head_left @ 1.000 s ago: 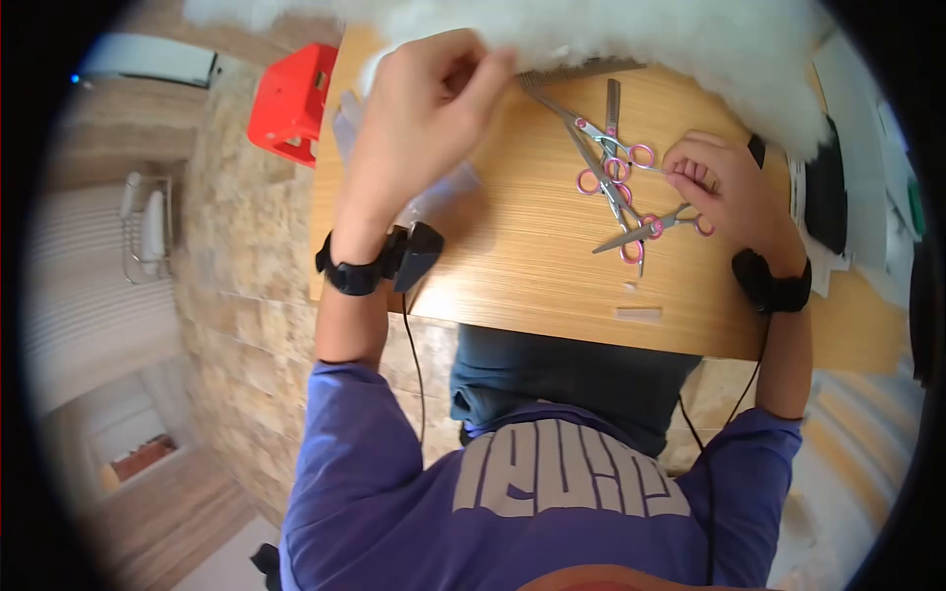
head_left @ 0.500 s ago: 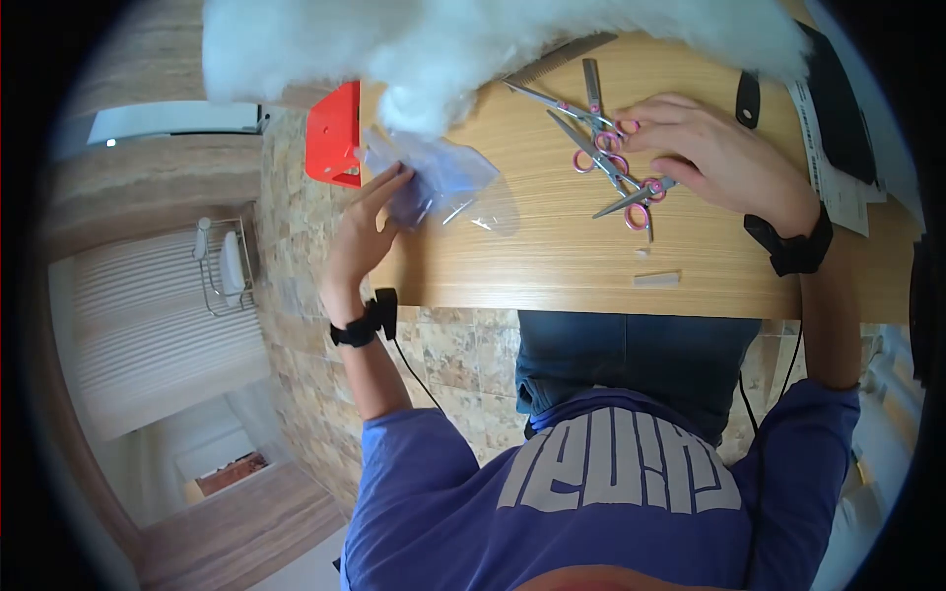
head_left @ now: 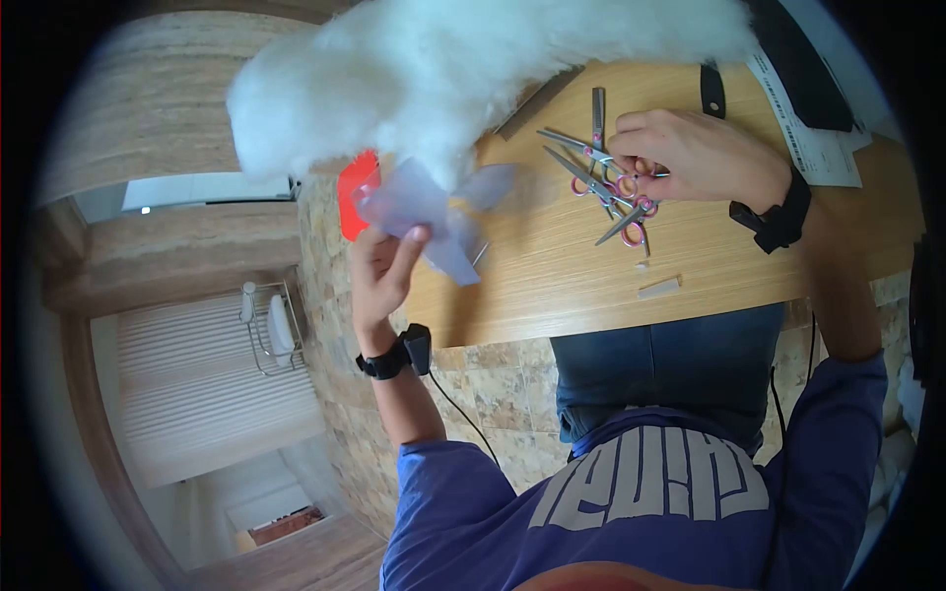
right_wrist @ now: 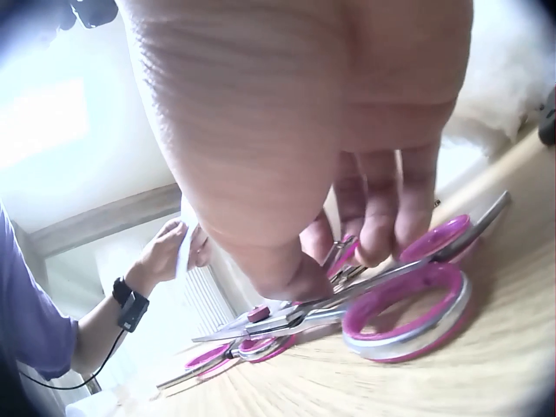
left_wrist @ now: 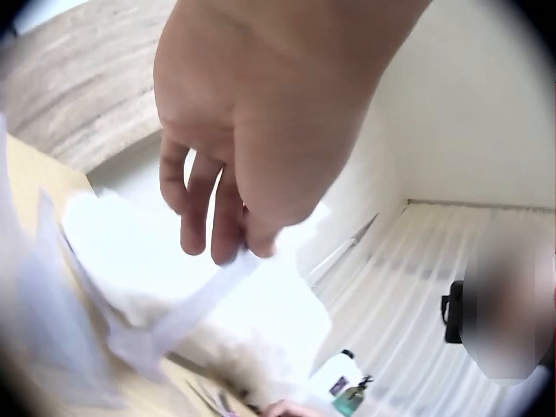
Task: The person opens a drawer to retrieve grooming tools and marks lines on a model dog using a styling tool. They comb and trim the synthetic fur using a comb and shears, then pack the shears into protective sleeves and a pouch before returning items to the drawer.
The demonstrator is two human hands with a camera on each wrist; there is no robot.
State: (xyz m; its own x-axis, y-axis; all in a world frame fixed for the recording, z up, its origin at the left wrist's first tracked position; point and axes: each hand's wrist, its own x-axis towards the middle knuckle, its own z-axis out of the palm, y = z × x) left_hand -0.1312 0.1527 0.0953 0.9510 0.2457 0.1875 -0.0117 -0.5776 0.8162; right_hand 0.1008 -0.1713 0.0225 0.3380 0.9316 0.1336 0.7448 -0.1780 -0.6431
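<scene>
My left hand (head_left: 397,248) holds a thin clear plastic bag (head_left: 439,212) pinched between thumb and fingers, lifted beside the left edge of the wooden table (head_left: 552,286). In the left wrist view the fingertips (left_wrist: 228,245) pinch a strip of the bag (left_wrist: 187,313). My right hand (head_left: 645,158) lies curled over a pile of several pink-handled scissors (head_left: 606,192). In the right wrist view its fingers (right_wrist: 382,234) grip a pink handle ring (right_wrist: 408,306). A big white fluffy fur (head_left: 443,69) covers the table's far side.
A metal comb (head_left: 537,98) pokes out from under the fur. A small pale strip (head_left: 658,288) lies near the table's front edge. A black item (head_left: 711,89) and papers (head_left: 808,138) lie at the far right. A red stool (head_left: 355,192) stands beyond the left edge.
My left hand left the fur, reached the plastic bag at the table's left edge and has lifted it. My right hand has stayed on the scissors, curling over them.
</scene>
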